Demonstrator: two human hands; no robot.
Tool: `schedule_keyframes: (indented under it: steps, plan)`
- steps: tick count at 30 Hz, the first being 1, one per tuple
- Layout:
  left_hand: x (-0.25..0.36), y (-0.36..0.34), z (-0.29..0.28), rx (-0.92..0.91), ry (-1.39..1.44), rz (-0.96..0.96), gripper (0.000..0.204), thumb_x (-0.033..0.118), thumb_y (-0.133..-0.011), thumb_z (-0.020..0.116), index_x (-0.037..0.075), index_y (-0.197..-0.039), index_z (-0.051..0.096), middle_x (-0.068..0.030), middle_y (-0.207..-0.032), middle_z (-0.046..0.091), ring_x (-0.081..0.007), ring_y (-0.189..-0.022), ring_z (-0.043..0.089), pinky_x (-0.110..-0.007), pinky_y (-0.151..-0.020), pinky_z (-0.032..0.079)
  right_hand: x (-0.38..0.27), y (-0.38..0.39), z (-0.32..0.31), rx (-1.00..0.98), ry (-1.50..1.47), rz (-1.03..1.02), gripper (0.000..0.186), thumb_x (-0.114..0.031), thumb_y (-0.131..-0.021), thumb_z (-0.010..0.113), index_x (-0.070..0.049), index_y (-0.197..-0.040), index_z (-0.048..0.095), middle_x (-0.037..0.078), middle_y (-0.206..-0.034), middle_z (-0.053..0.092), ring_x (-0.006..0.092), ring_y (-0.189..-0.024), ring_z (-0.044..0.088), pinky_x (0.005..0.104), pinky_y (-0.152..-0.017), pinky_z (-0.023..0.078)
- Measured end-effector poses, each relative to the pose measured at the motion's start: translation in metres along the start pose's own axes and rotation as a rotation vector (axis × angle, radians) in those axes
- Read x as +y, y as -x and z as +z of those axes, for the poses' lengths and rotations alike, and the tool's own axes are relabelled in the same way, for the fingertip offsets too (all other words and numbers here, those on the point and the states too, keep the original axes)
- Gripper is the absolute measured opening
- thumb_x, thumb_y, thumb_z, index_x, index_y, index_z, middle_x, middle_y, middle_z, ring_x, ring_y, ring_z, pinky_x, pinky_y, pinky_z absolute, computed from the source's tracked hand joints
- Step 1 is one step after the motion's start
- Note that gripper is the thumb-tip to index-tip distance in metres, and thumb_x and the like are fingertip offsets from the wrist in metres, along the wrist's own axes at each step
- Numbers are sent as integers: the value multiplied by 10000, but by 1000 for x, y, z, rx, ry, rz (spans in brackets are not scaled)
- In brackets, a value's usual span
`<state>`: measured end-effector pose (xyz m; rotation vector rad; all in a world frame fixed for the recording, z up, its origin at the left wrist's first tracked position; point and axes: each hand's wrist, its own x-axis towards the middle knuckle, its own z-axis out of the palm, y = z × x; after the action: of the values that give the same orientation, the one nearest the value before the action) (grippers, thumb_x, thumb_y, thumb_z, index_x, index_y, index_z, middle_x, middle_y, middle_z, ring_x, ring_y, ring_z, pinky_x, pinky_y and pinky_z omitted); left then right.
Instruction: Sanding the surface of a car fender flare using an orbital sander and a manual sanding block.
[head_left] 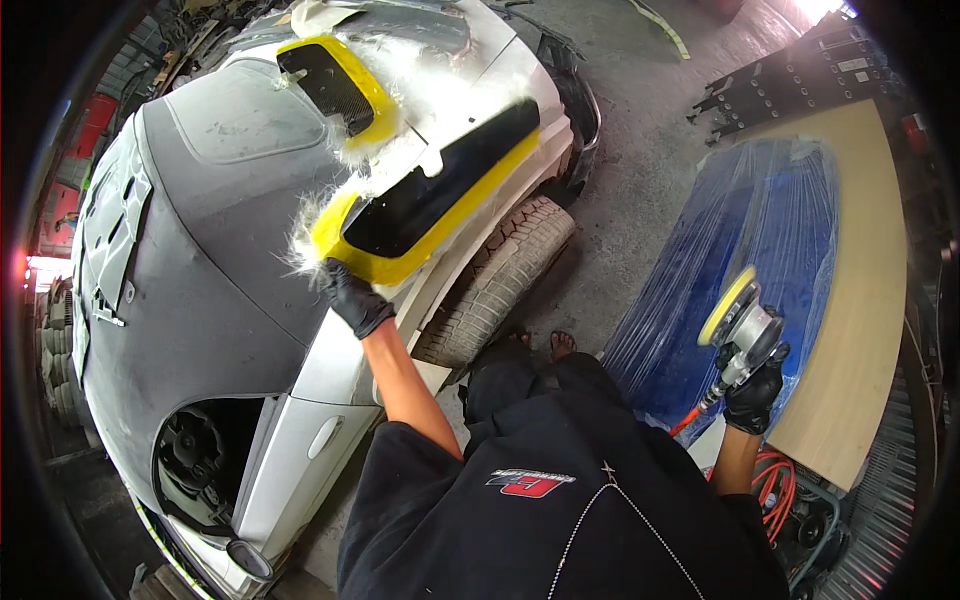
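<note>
Your right grip [754, 397] is wrapped round the sander [748, 330]; probably heavyish, so hold the body. Can't tell if your left grip [357, 300] pinches that yellow-edged piece [455, 219].

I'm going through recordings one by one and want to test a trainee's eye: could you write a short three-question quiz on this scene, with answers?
1. Which hand holds the round-pad tool?
2. True or false: a red hose runs to that tool.
3. Fill in: the left hand touches the long black piece, which is edged in ____.

Key:
1. The right hand.
2. True.
3. Yellow.
</note>
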<state>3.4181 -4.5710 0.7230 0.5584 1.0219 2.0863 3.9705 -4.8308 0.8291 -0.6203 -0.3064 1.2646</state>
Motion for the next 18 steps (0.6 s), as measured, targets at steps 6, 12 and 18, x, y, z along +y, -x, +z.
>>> schedule_keyframes:
  steps: [6,12,18]
  plan:
    - [121,16,109,-346,-481,150,194,121,-938,726,-16,-1076,725,-26,-968,708,-90,-849,612,-270,-779,483,-33,-23,-55,-11,-123,9,660,-357,-984,624,-143,-1545,351,183,-1503,441,416,-1259,534,594,-965,507]
    - [123,28,278,-1079,-1171,46,327,308,-933,733,-9,-1014,743,-46,-883,728,-79,-793,616,-267,-728,505,-30,-42,-93,-89,-195,64,638,-369,-997,605,-123,-1535,367,178,-1518,426,394,-1310,499,579,-1011,477]
    - [-40,42,333,-1930,-1394,-190,384,389,-908,745,30,-795,670,-8,-656,572,-99,-642,444,-346,-624,433,-9,-45,-112,154,12,129,599,-495,-1031,501,-51,-1433,479,130,-1354,575,273,-1161,609,433,-947,529]
